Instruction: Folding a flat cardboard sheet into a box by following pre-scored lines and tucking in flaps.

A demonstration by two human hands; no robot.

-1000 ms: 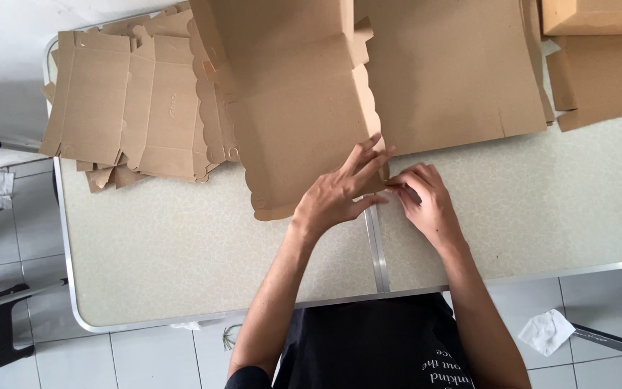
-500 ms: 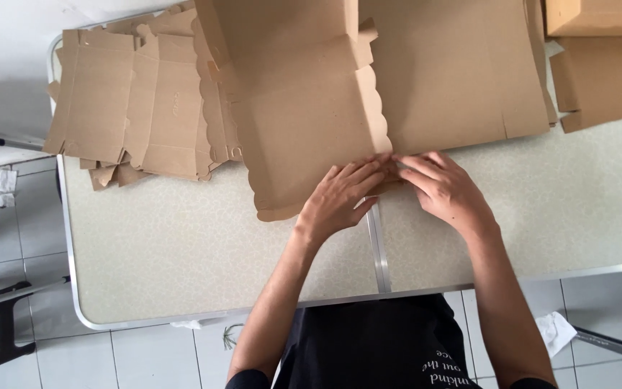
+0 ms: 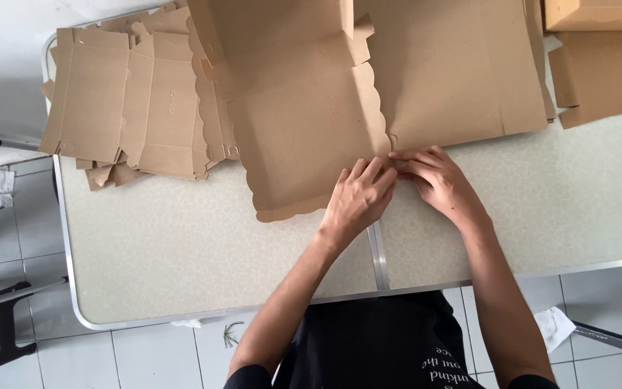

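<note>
Pressing down near the centre of the frame, both hands work the lower edge of a large flat cardboard box blank [image 3: 304, 137] that lies unfolded on a pale speckled counter [image 3: 181, 245]. The left hand [image 3: 358, 202] rests palm down with its fingers spread and flat, open on the scalloped lower corner of the blank's left panel. The right hand [image 3: 437, 180] sits just beside it, fingers curled inward with the tips meeting the cardboard at the crease where the two panels join; whether it pinches a small tab there cannot be told. The blank fills the upper middle of the frame, its wavy-cut edge running down between the panels toward the hands. A loose stack of folded cardboard blanks [image 3: 131, 108] lies at the upper left of the frame, overlapping the counter's rim. More cardboard pieces [image 3: 602, 72] sit at the upper right. A metal seam [image 3: 378, 256] runs down the counter below the hands. White floor tiles [image 3: 8, 216] show at left, and crumpled white paper [image 3: 554, 325] lies at lower right.
</note>
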